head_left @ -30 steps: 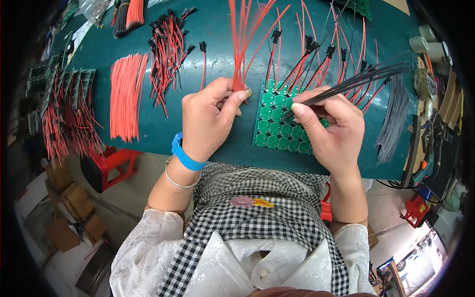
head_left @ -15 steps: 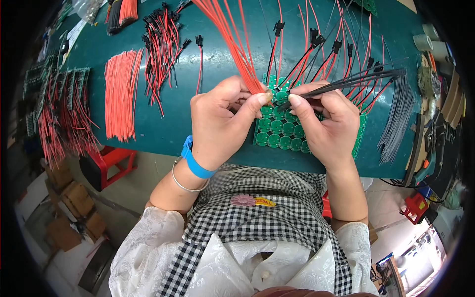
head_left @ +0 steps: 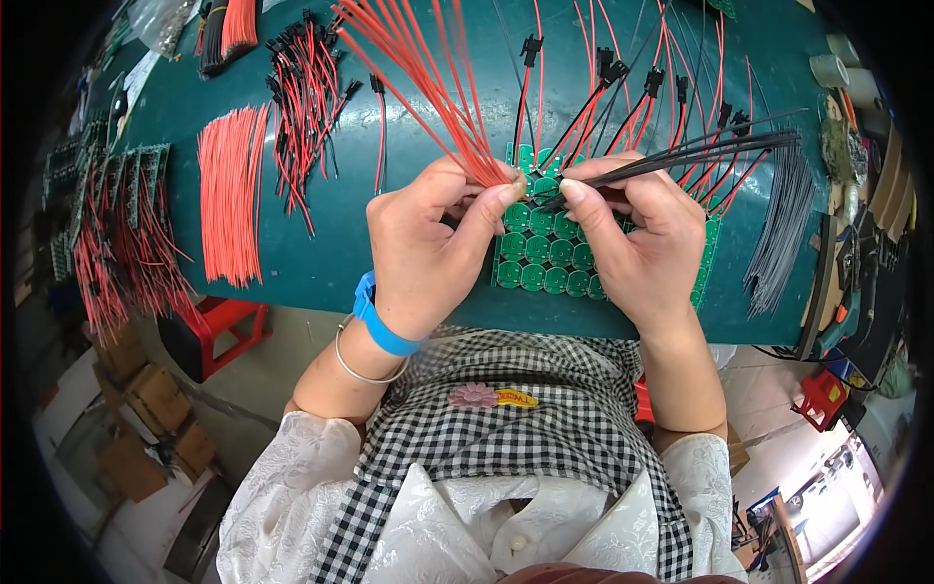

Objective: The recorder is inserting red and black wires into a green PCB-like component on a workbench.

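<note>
My left hand (head_left: 438,234) pinches a bundle of red wires (head_left: 443,107), which fan out up and to the left from its fingertips. Between the thumb and fingers of my right hand (head_left: 637,234) is a bundle of black wires (head_left: 705,153), trailing off to the right. Both sets of fingertips meet closely above a green circuit board panel (head_left: 535,248) of many small rounded boards. Red and black wires with black connectors (head_left: 611,73) stand along the panel's far part. My hands hide some of the panel, and the wire tips are too small to make out.
On the green table, loose red wires (head_left: 232,195) and a pile of connector leads (head_left: 306,117) lie left; loose grey-black wires (head_left: 778,224) lie right. Wired boards (head_left: 131,209) hang over the far left edge. Tools and white rolls (head_left: 829,71) crowd the right edge.
The red wire bundle has swung to the left at its far ends. Both hands have shifted slightly, still pinching their wires over the panel; the view has moved a little.
</note>
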`<action>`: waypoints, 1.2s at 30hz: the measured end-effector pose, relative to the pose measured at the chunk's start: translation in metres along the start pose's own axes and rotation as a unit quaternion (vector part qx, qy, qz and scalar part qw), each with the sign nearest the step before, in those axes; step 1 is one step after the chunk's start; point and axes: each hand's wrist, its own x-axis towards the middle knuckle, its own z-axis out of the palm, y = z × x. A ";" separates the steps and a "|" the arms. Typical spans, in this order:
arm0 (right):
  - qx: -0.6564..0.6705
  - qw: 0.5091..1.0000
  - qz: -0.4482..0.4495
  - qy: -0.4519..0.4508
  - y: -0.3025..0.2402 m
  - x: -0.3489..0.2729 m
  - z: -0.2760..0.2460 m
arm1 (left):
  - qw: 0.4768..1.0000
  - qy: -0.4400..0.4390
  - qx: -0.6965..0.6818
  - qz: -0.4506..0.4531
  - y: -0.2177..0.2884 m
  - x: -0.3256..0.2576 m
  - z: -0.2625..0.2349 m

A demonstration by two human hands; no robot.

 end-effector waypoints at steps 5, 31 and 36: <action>0.002 1.000 -0.006 -0.001 0.001 0.001 0.000 | 1.000 -0.004 0.020 0.011 0.000 0.001 0.000; -0.055 0.997 -0.045 -0.006 0.000 0.004 -0.003 | 0.993 0.019 0.094 0.071 0.001 -0.003 0.003; -0.034 0.999 -0.028 0.004 0.000 0.003 0.000 | 0.996 0.012 0.072 0.051 0.005 -0.006 -0.001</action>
